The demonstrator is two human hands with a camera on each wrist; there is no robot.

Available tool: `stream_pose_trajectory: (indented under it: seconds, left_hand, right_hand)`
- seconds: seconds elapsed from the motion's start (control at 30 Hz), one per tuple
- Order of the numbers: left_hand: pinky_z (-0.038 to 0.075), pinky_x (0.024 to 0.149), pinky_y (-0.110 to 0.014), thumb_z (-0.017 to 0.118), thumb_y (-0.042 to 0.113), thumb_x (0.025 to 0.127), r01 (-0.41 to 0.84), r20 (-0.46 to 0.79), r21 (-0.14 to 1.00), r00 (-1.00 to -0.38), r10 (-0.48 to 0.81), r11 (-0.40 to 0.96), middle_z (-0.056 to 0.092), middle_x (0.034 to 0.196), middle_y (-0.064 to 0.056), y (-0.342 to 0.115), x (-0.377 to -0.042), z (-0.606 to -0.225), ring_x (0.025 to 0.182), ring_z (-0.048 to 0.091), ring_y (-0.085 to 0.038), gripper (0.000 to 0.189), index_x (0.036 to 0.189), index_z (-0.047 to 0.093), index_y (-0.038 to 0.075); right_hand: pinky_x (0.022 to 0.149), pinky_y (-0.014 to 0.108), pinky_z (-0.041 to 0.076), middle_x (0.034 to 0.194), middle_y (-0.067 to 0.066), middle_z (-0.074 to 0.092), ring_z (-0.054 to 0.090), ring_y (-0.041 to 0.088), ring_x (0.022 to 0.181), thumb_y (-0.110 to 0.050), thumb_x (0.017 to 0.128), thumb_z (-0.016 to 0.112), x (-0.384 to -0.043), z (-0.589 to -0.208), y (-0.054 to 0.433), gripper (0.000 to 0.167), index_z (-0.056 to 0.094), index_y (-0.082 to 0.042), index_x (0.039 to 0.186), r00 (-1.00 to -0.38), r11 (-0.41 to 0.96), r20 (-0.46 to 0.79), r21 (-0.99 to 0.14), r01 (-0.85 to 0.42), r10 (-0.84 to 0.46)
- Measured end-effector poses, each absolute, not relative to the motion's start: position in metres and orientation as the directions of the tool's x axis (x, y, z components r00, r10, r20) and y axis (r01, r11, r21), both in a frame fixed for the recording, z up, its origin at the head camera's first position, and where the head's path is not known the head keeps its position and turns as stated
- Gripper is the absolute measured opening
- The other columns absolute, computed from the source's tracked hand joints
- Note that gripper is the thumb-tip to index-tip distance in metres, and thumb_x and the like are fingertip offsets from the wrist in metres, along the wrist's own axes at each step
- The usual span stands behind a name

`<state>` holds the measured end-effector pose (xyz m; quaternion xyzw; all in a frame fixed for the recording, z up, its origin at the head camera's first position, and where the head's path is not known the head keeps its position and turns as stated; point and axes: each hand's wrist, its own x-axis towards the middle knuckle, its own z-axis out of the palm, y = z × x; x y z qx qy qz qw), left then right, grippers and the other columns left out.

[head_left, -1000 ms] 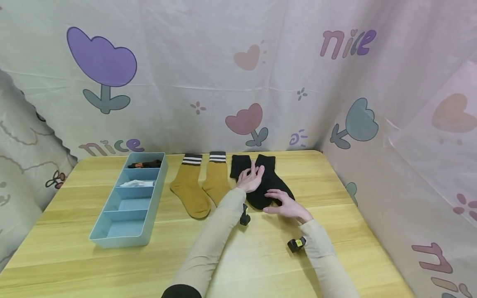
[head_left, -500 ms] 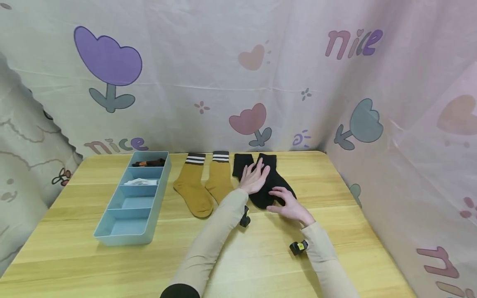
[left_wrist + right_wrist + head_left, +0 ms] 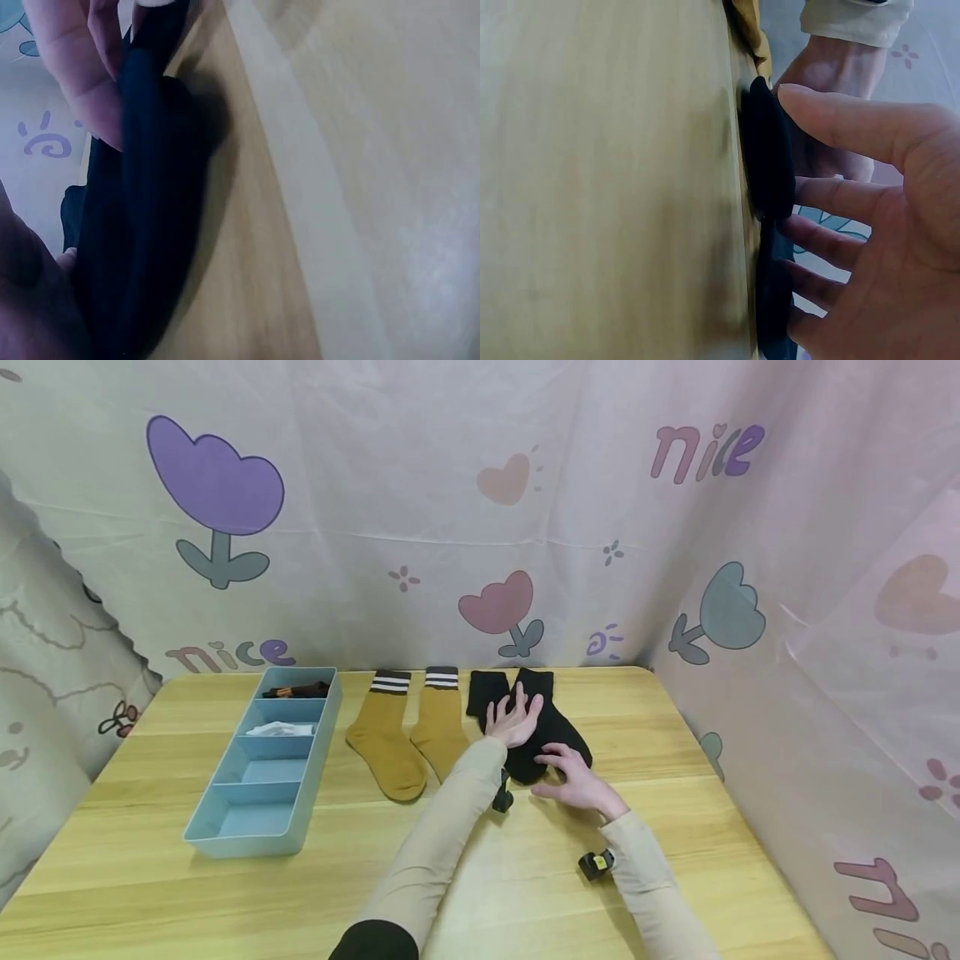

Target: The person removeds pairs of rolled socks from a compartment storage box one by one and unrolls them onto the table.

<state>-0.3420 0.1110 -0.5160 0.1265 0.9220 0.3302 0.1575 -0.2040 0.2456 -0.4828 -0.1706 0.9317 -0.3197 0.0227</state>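
Two black socks [image 3: 557, 727] lie side by side at the back of the table, toes toward the person. My left hand [image 3: 513, 723] rests on them with its fingers spread and fairly straight. At their toe ends, my right hand [image 3: 576, 783] has loosely bent fingers touching the fabric, with the thumb apart from the other fingers. From the right wrist, the fingertips [image 3: 806, 274] meet the edge of the black fabric [image 3: 769, 150]. In the left wrist view, the dark sock [image 3: 154, 187] runs beneath the hands.
To the left lie two mustard socks [image 3: 386, 743] with striped cuffs. Farther left stands a blue divided box [image 3: 318, 752]. Its back compartments hold a dark brown bundle [image 3: 307, 690] and a white bundle [image 3: 281, 728]. A printed curtain [image 3: 360, 510] hangs behind the table.
The left hand shifts very slightly on the black socks, and its wrist moves a little to the right. The right hand stays at the toes. The socks look unmoved.
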Motion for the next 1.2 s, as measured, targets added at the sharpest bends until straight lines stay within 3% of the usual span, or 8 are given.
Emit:
stream_pose_trajectory:
  seconds: [0.17,0.37,0.7,0.93,1.2]
  left_hand:
    - [-0.011,0.127,-0.043,-0.002,0.07,0.099,0.119,-0.187,0.69,-0.923,0.335,0.714,0.027,0.166,0.017,0.108,-0.342,-0.511,0.159,0.005,-0.016,0.078,0.161,-0.015,0.024]
    - [-0.007,0.128,-0.043,0.005,0.063,0.104,0.152,-0.128,0.773,-0.913,0.386,0.616,0.028,0.167,0.008,0.092,-0.331,-0.492,0.159,0.01,-0.022,0.076,0.162,-0.011,0.017]
    - [-0.001,0.129,-0.043,0.009,0.056,0.107,0.235,-0.041,0.798,-0.898,0.439,0.555,0.034,0.164,0.003,0.081,-0.33,-0.483,0.158,0.017,-0.021,0.072,0.162,-0.011,0.013]
    - [0.001,0.129,-0.046,0.01,0.054,0.108,0.271,-0.003,0.806,-0.887,0.462,0.526,0.037,0.162,-0.003,0.07,-0.326,-0.472,0.157,0.021,-0.023,0.071,0.161,-0.015,0.015]
    - [0.0,0.129,-0.049,0.013,0.057,0.107,0.246,-0.011,0.844,-0.881,0.473,0.477,0.026,0.167,-0.015,0.054,-0.307,-0.457,0.158,0.017,-0.027,0.072,0.161,-0.014,0.02]
  right_hand:
    - [0.111,0.068,0.029,0.139,0.03,0.051,0.039,0.053,0.133,-0.019,0.082,0.079,-0.206,-0.483,0.247,0.052,0.065,0.01,0.122,-0.941,0.716,0.118,-0.621,-0.319,-0.317]
    - [0.113,0.069,0.025,0.143,0.03,0.048,0.034,0.054,0.137,-0.021,0.084,0.077,-0.21,-0.483,0.249,0.054,0.062,0.009,0.128,-0.938,0.714,0.053,-0.634,-0.297,-0.343]
    - [0.115,0.063,0.031,0.142,0.029,0.05,0.042,0.048,0.136,-0.02,0.086,0.076,-0.213,-0.484,0.257,0.061,0.056,0.006,0.136,-0.939,0.69,0.043,-0.667,-0.281,-0.341]
    - [0.113,0.064,0.032,0.138,0.031,0.053,0.045,0.049,0.132,-0.015,0.084,0.077,-0.214,-0.485,0.256,0.056,0.058,0.008,0.132,-0.922,0.655,0.152,-0.664,-0.361,-0.355]
    - [0.116,0.071,0.022,0.148,0.033,0.045,0.031,0.054,0.142,-0.017,0.086,0.076,-0.209,-0.481,0.255,0.058,0.056,0.006,0.136,-0.939,0.661,0.161,-0.674,-0.33,-0.305]
